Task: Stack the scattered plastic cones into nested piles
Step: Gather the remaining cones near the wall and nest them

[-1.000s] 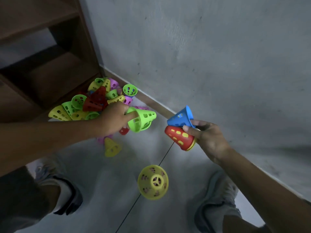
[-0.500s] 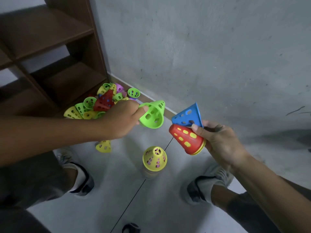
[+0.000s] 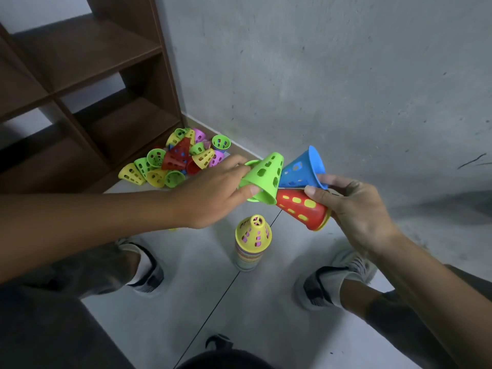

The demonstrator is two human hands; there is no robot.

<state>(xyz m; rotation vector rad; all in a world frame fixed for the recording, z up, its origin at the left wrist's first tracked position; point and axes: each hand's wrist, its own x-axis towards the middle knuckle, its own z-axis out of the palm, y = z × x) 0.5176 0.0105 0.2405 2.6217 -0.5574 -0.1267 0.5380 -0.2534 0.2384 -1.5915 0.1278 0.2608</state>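
A person crouches over a grey floor (image 3: 266, 315), seen from above, with both arms reaching in from the bottom edge. The left hand (image 3: 213, 194) grips a green cone (image 3: 262, 179) between thumb and fingers, holding it tilted just above centre. The right hand (image 3: 354, 209), at about 3 o'clock from the green cone, clasps two cones at once: a blue cone (image 3: 303, 169) above and a red cone (image 3: 302, 207) with yellow showing through its holes below. The green cone touches both. Directly beneath, at 6 o'clock, a nested pile (image 3: 251, 241) topped by a yellow cone stands upright on the floor between the person's shoes. At 10 o'clock, a loose heap of scattered cones (image 3: 175, 161) lies in the corner, against a dark wooden shelf unit (image 3: 80, 75) and the grey wall (image 3: 332, 75).
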